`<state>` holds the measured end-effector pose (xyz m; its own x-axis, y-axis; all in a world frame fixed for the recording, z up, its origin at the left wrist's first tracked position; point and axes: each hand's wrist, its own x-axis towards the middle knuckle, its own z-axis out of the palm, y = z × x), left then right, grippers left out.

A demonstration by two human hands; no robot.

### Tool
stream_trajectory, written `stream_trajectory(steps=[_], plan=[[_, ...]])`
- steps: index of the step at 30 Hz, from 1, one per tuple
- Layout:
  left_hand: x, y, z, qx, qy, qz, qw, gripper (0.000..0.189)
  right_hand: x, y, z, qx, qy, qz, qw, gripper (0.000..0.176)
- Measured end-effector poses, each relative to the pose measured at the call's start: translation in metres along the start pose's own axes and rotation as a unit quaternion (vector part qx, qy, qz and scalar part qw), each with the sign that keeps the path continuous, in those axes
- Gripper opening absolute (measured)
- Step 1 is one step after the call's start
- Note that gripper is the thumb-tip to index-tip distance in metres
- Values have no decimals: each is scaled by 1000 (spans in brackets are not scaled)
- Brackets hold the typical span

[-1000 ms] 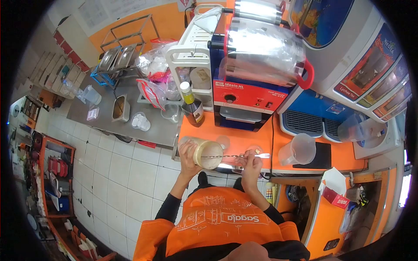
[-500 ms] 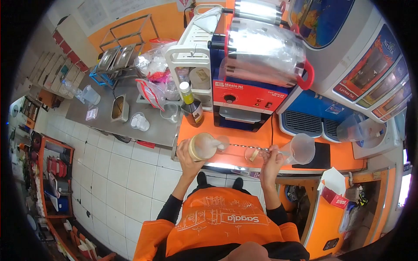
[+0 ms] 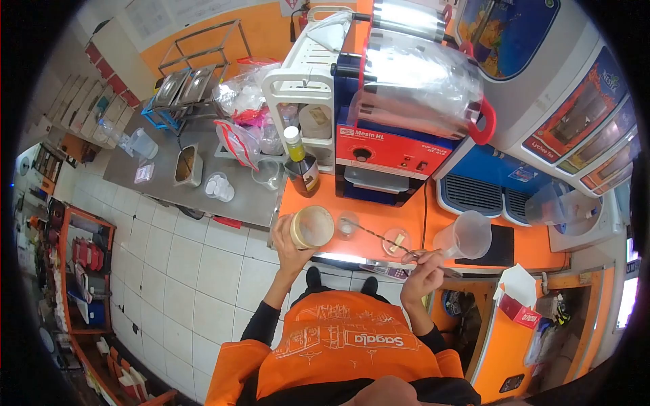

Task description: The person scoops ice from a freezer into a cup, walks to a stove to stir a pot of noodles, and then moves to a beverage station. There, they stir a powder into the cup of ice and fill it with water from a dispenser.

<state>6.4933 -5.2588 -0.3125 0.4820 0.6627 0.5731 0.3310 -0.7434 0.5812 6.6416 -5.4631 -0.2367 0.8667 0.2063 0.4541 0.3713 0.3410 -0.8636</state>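
The fingers of the left hand (image 3: 290, 238) are wrapped round the side of a cup (image 3: 312, 227) of beige drink, held over the near edge of the desk (image 3: 371, 215). It looks thin-walled and full, so it is best gripped gently at mid-wall. Its mouth faces up. The right hand (image 3: 421, 274) pinches the end of a long spoon (image 3: 380, 239), which looks light, stiff and slim. The spoon's long axis runs up-left toward a small glass (image 3: 347, 225). A jug (image 3: 467, 235) stands near.

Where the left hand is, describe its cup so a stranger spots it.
Start at the red machine on the orange counter. At the counter's front left corner, the left hand grips the cup. It alone holds beige drink; the small cups beside it are clear.
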Motion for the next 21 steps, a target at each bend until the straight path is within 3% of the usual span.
stream_trajectory(steps=[1,3,5,6,10,13,15,16,18,21], plan=[[-1,-4,0,-21,2,32,999,89,1,-4,2,0,-1,1,1000,27],[-2,-8,3,-43,3,64,997,87,-1,-10,7,12,-93,-25,995,27],[0,-10,5,-74,49,221,971,75,-4,4,14,-24,-212,-143,967,17],[-3,-12,9,-93,58,247,963,63,-2,7,20,-62,-278,-218,933,12],[4,3,4,-76,46,332,939,58,-26,15,38,-119,-344,-197,910,7],[6,6,6,-76,50,278,956,61,-37,16,41,-101,-293,-128,942,7],[5,5,7,-65,58,262,961,64,-47,35,37,-33,-224,73,971,13],[4,4,8,-53,67,245,966,68,-42,29,40,-33,-222,74,972,13],[4,1,6,-43,61,235,969,72,-25,12,51,75,-80,241,964,30],[3,-1,4,-40,52,198,978,84,-15,15,46,92,-34,296,950,32]])
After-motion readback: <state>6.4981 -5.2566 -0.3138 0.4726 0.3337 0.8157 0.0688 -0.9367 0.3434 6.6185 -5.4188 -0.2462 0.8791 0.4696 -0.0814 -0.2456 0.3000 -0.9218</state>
